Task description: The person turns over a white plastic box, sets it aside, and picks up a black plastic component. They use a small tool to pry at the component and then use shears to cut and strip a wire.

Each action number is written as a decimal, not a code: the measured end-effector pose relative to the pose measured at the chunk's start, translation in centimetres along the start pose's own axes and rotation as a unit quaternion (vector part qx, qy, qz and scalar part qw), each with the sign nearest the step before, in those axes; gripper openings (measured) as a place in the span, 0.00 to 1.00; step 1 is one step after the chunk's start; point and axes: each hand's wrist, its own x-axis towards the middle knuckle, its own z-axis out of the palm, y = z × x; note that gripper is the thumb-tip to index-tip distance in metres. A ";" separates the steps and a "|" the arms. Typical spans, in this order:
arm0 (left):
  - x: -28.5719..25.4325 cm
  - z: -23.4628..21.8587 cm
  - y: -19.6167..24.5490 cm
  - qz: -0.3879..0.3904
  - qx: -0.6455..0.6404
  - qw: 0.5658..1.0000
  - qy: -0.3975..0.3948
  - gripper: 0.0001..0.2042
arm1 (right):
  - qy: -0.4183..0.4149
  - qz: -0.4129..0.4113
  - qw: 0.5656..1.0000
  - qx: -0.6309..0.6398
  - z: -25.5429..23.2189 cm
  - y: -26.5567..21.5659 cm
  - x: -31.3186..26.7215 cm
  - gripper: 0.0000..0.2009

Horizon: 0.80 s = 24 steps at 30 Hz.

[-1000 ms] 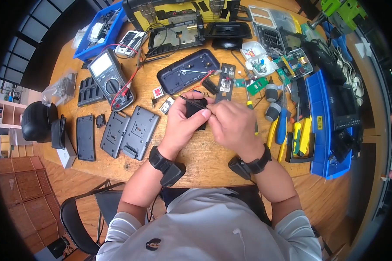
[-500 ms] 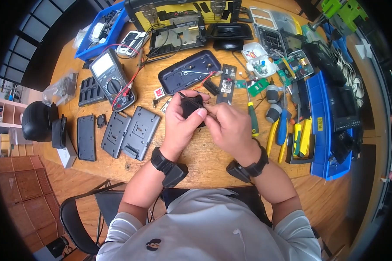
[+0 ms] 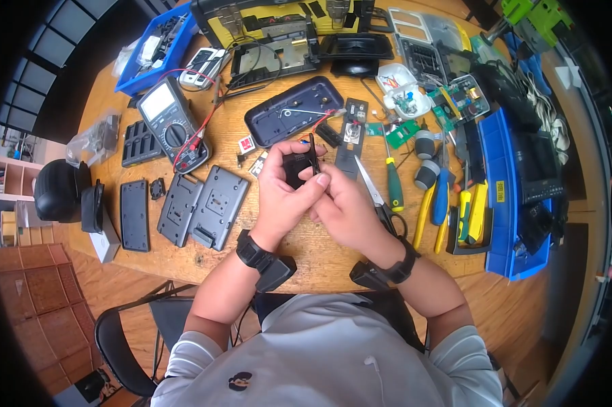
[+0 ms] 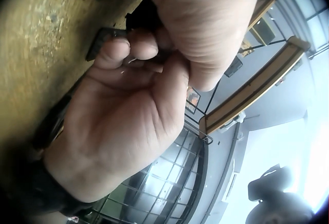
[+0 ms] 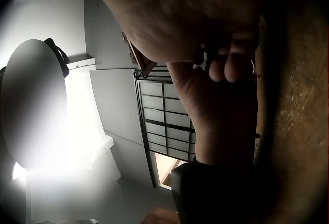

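My left hand point(image 3: 283, 195) cradles a small black plastic part point(image 3: 295, 167) with vents or slots on its face, close over the table's middle. Pinched by my right hand point(image 3: 346, 207), a thin black strip point(image 3: 312, 146) stands nearly upright at that part's right edge. Both thumbs meet at the strip's lower end. In the left wrist view, the left hand point(image 4: 123, 116) has curled fingers, and the other hand covers most of the black part. The right wrist view is dark, with the right hand point(image 5: 190, 18) over the held things. Scissors point(image 3: 380, 203) lie beside my right wrist.
A multimeter point(image 3: 173, 125) with red leads stands at left, above black mounting plates point(image 3: 217, 207). A dark tray-like cover point(image 3: 293, 112) lies ahead. Screwdrivers point(image 3: 394, 183), yellow-handled tools and a blue bin point(image 3: 499, 197) stand right. A toolbox point(image 3: 285, 20) is at the back.
The thin strip has swung from lying slanted across the black part to nearly upright. My right hand has shifted left and down, uncovering the scissors.
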 end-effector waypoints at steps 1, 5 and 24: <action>0.0 -0.1 -0.1 0.007 0.009 1.000 -0.005 0.23 | 0.014 -0.037 0.998 -0.042 0.2 0.1 -0.1 0.13; -0.2 0.2 -0.3 0.026 0.027 0.999 -0.014 0.23 | 0.070 -0.195 0.966 -0.155 0.8 0.6 0.1 0.15; 0.1 -0.6 -0.5 0.040 0.018 0.998 -0.041 0.22 | 0.046 -0.167 0.920 -0.351 -0.6 0.2 -0.2 0.17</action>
